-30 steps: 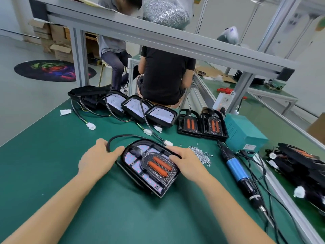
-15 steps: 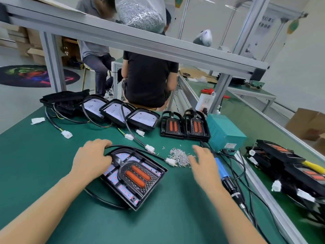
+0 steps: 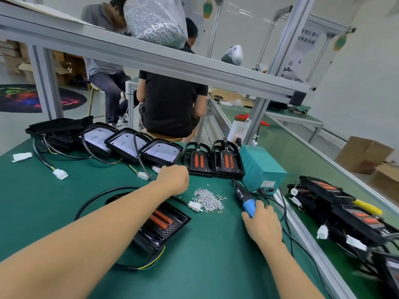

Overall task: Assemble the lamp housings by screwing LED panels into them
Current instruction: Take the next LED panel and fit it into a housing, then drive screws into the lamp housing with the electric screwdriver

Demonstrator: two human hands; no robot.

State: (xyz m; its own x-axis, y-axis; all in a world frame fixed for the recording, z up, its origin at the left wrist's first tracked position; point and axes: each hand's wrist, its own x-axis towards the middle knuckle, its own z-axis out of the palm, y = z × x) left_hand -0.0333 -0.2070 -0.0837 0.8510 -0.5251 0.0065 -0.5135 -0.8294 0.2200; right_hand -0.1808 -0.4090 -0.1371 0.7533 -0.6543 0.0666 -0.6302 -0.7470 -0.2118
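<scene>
Head view, nearest zone: the lamp housing (image 3: 164,225) lies flat on the green bench (image 3: 205,266), its two orange strips facing up; the left forearm crosses over its left part, and its black cable (image 3: 97,197) loops off to the left. The right hand (image 3: 262,223) lies on the bench right of the housing, fingers wrapped round the blue handle of the electric screwdriver (image 3: 246,199), which rests on the mat pointing away.

Middle zone: a loose pile of screws (image 3: 208,199) sits between the two hands, with a white connector (image 3: 194,206) touching its near-left edge. The left hand (image 3: 172,179) is just left of the pile, fingers curled downward; whether it pinches anything cannot be determined.

Far zone: two finished housings (image 3: 213,161) stand side by side against a teal power supply (image 3: 261,167). Three housings with white panels (image 3: 127,143) overlap in a row to the left. A bag of screws (image 3: 155,20) rests on the overhead rail (image 3: 151,59).
</scene>
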